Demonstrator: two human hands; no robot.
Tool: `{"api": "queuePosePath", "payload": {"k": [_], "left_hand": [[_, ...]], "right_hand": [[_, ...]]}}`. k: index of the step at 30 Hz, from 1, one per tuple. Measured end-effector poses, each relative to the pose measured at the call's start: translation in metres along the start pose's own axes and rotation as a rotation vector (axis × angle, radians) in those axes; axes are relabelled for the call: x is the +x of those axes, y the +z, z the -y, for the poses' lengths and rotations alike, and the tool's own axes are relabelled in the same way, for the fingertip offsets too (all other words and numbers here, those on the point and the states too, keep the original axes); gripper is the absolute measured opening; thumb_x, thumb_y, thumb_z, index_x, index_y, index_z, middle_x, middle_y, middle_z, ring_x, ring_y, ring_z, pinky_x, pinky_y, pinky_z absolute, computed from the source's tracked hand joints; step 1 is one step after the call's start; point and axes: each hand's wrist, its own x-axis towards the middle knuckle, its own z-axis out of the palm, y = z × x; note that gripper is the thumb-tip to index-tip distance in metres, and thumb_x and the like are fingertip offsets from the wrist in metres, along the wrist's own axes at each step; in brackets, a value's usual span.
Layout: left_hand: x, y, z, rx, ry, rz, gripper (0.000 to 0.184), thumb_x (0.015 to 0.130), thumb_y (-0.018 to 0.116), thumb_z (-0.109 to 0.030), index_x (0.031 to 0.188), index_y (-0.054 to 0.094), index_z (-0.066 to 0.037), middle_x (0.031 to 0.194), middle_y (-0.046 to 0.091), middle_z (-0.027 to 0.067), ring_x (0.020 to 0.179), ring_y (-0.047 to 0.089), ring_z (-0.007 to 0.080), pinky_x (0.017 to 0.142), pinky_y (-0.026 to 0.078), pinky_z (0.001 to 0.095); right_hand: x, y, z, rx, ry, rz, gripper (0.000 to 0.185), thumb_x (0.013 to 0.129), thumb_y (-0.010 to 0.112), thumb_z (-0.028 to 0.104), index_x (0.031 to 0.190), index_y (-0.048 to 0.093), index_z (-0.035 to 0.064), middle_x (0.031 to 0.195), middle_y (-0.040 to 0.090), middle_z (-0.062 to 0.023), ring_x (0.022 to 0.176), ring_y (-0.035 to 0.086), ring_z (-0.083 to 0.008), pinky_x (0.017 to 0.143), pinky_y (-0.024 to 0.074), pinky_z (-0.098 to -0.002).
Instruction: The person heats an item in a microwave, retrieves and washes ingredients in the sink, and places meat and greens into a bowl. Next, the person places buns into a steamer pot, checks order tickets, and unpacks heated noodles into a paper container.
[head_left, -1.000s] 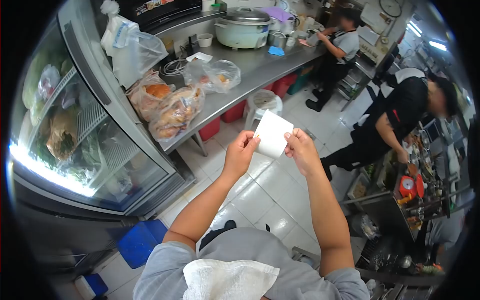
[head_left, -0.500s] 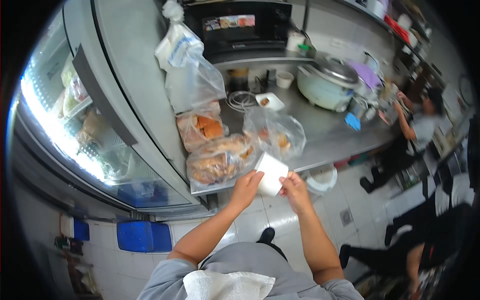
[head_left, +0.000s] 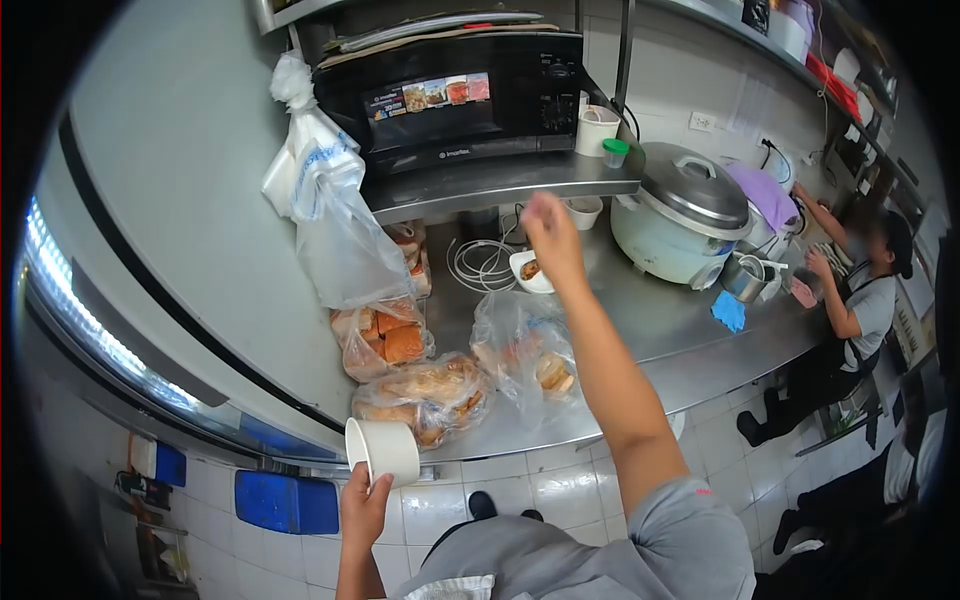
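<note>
Low in front of the counter, my left hand (head_left: 364,512) grips a white paper tub (head_left: 392,453) by its lower side, the tub tilted with its opening facing left. My right hand (head_left: 553,238) is raised over the counter, near the edge of the steel shelf (head_left: 500,182); motion blurs its fingers. Close to it are a small white dish (head_left: 540,284) with brown bits in it and a white cup (head_left: 584,211), partly hidden by the hand. Below the right forearm lie a clear plastic bag (head_left: 515,335) with bread and another bag of bread (head_left: 430,398).
A black microwave (head_left: 450,100) stands on the shelf. A large rice cooker (head_left: 665,235) sits on the counter (head_left: 640,330), with a blue cloth (head_left: 729,312) nearby. A glass-door fridge (head_left: 200,220) borders the left. A co-worker (head_left: 865,300) works at the far right.
Both hands were on the tub; my right hand has let go and moved up toward the shelf. My left hand has carried the tub left and down. The view has shifted toward the microwave.
</note>
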Motion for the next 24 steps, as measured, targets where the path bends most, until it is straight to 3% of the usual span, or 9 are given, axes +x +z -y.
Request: {"api": "queuePosePath", "payload": {"k": [6,8,9,11,12,18,21,22,24], "left_hand": [[0.037,0.001,-0.011,0.121,0.116,0.104,0.013,0.083,0.059,-0.006,0.093,0.057,0.001,0.081,0.063,0.0130,0.075,0.057,0.0145,0.068,0.045,0.0269],[0.051,0.003,-0.012,0.080,0.162,0.124,0.012,0.081,0.061,-0.006,0.090,0.057,0.001,0.080,0.061,0.0151,0.072,0.058,0.0204,0.067,0.045,0.0289],[0.057,0.002,-0.012,0.078,0.168,0.130,0.012,0.081,0.061,-0.006,0.090,0.057,0.001,0.080,0.061,0.0151,0.072,0.058,0.0204,0.067,0.045,0.0289],[0.066,-0.002,-0.017,0.146,0.244,0.176,0.013,0.080,0.061,-0.006,0.090,0.058,0.001,0.080,0.061,0.0165,0.070,0.059,0.0260,0.066,0.045,0.0314],[0.070,-0.003,-0.019,0.152,0.258,0.171,0.013,0.080,0.062,-0.007,0.090,0.058,0.000,0.079,0.060,0.0169,0.071,0.058,0.0308,0.066,0.045,0.0334],[0.084,-0.007,-0.010,0.185,0.226,0.112,0.013,0.079,0.061,-0.005,0.090,0.058,0.000,0.078,0.060,0.0161,0.072,0.058,0.0310,0.066,0.045,0.0334],[0.092,0.003,-0.022,0.191,0.227,0.116,0.014,0.079,0.061,-0.004,0.091,0.058,0.001,0.083,0.060,0.0167,0.076,0.058,0.0330,0.069,0.045,0.0357],[0.098,0.008,-0.025,0.187,0.229,0.102,0.014,0.079,0.061,-0.004,0.091,0.058,0.001,0.083,0.060,0.0167,0.076,0.058,0.0330,0.069,0.045,0.0357],[0.107,0.015,-0.032,0.307,0.405,0.015,0.017,0.080,0.059,-0.003,0.096,0.058,0.002,0.093,0.060,0.0180,0.087,0.056,0.0352,0.082,0.044,0.0393]], "right_hand": [[0.108,0.040,-0.015,-0.205,0.068,-0.290,0.067,0.078,0.062,0.023,0.131,0.031,-0.0040,0.128,0.045,-0.0237,0.119,0.045,-0.0319,0.098,0.0356,-0.0372],[0.126,0.046,-0.027,-0.327,0.223,-0.403,0.086,0.073,0.066,0.027,0.136,0.019,-0.0062,0.135,0.033,-0.0284,0.128,0.032,-0.0357,0.106,0.0265,-0.0369],[0.129,0.047,-0.025,-0.331,0.221,-0.411,0.086,0.073,0.066,0.027,0.136,0.019,-0.0062,0.135,0.033,-0.0284,0.128,0.032,-0.0357,0.106,0.0265,-0.0369],[0.138,0.048,-0.021,-0.235,0.465,-0.305,0.099,0.069,0.070,0.033,0.138,0.010,-0.0078,0.137,0.028,-0.0315,0.131,0.026,-0.0376,0.108,0.0223,-0.0364],[0.140,0.050,-0.021,-0.236,0.462,-0.307,0.099,0.069,0.070,0.033,0.138,0.010,-0.0078,0.137,0.028,-0.0315,0.131,0.026,-0.0376,0.108,0.0223,-0.0364],[0.147,0.053,-0.016,-0.150,0.374,-0.237,0.123,0.059,0.075,0.054,0.138,0.006,-0.0100,0.136,0.029,-0.0322,0.127,0.034,-0.0377,0.104,0.0301,-0.0351],[0.135,0.036,-0.017,0.001,0.269,-0.053,0.118,0.062,0.072,0.058,0.138,0.013,-0.0096,0.133,0.035,-0.0320,0.126,0.036,-0.0372,0.102,0.0314,-0.0342],[0.124,0.035,-0.022,-0.052,0.182,-0.027,0.109,0.066,0.067,0.061,0.137,0.021,-0.0063,0.128,0.041,-0.0314,0.123,0.041,-0.0365,0.099,0.0334,-0.0342],[0.083,0.027,0.003,-0.094,0.072,-0.110,0.079,0.082,0.054,0.054,0.134,0.030,-0.0011,0.122,0.050,-0.0270,0.114,0.049,-0.0346,0.096,0.0366,-0.0354]]}}
